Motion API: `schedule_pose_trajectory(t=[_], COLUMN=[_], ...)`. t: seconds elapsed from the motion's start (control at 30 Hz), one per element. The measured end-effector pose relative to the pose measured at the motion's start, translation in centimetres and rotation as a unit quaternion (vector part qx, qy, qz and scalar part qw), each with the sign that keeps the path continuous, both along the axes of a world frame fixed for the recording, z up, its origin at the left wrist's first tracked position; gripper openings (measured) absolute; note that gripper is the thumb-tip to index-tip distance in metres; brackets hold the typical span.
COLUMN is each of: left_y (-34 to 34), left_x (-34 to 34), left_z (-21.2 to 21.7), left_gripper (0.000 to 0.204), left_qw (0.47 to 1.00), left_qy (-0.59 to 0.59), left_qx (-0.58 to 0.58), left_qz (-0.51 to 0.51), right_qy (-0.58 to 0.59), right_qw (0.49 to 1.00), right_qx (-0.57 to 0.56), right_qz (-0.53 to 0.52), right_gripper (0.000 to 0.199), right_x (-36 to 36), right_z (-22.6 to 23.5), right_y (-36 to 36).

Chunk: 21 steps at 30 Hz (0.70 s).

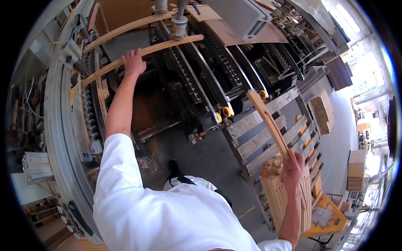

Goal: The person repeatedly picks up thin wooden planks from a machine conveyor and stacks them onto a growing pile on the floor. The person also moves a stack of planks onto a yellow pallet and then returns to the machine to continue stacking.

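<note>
A long, slightly curved wooden strip [167,44] lies across the black rails of a machine at upper left. My left hand [133,62] reaches out to it, fingers bent over the strip near its left part. A round clamp-like cylinder [179,28] stands on the strip close to its right end. Another curved wooden strip [125,27] runs beyond it, roughly parallel. At the right, my right hand [292,167] is closed around the near end of a wooden slat [270,123], which has a long groove or slot. Just below that hand is a stack of similar wooden pieces [274,194].
A slatted wooden pallet [247,148] bears the stack at right; a yellow pallet-truck-like part [331,215] shows beside it. The machine's grey beam [60,138] curves along the left. Yellow-ended rails [227,111] jut toward me. A grey metal profile [240,16] hangs at the top.
</note>
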State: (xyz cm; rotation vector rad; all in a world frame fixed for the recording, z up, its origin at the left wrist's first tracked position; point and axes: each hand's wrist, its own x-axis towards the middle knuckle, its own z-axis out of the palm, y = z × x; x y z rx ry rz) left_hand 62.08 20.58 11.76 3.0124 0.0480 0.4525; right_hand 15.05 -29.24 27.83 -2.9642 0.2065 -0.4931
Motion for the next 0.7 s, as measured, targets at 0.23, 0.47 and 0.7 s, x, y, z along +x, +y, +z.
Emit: schedule_pose_trajectory(t=[0.23, 0.47, 0.7], left_y=[-4.9, -11.6, -11.0], left_x=[-12.6, -29.3, -35.8], left_z=[0.3, 1.0, 4.3], left_gripper=[0.031, 0.027, 0.024], left_qw=[0.967, 0.906, 0.908], left_qy=[0.063, 0.210, 0.299], left_qx=[-0.176, -0.300, -0.272], left_qz=[-0.173, -0.212, -0.111], right_qy=[0.024, 0.023, -0.013], right_qw=[0.977, 0.898, 0.832], right_qx=[0.032, 0.005, -0.003], right_qz=[0.209, 0.439, 0.555], right_gripper=[0.038, 0.038, 0.035], right_x=[20.1, 39.0, 48.5], right_z=[-2.0, -7.6, -13.3], right_y=[7.4, 21.1, 36.5])
